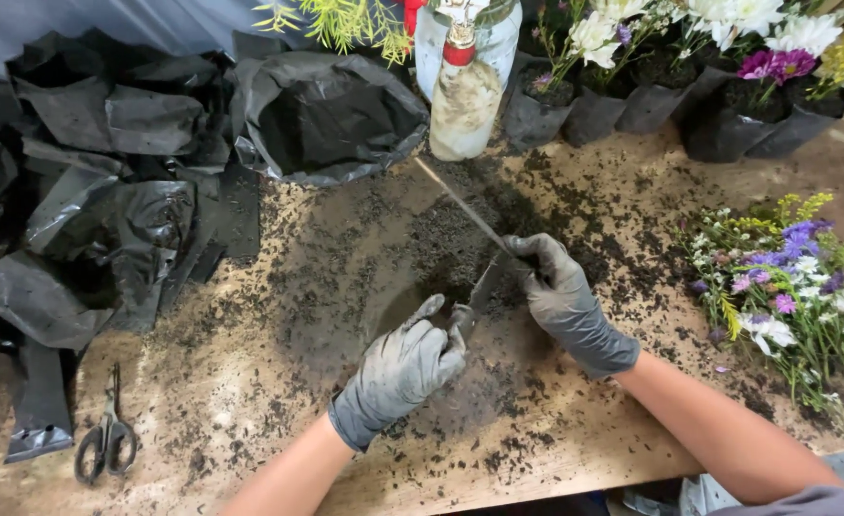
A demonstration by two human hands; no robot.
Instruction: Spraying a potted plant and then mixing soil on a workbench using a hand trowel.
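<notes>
Soil-strewn wooden table, gloved left hand curled below a blade, right hand fingers pinching a thin stick, black bags left of the fingers

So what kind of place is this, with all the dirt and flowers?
Probably a plant-potting or flower workbench. Soil is scattered over the wooden table, black plastic grow bags are piled at one side, and potted flowers line the back. Gloved hands work in the middle.

Grey gloves cover the left hand and right hand. The bench is tan, speckled with black soil. Left of the soil: glossy black bags, black-handled scissors. Right: purple, white and yellow flowers.
</notes>
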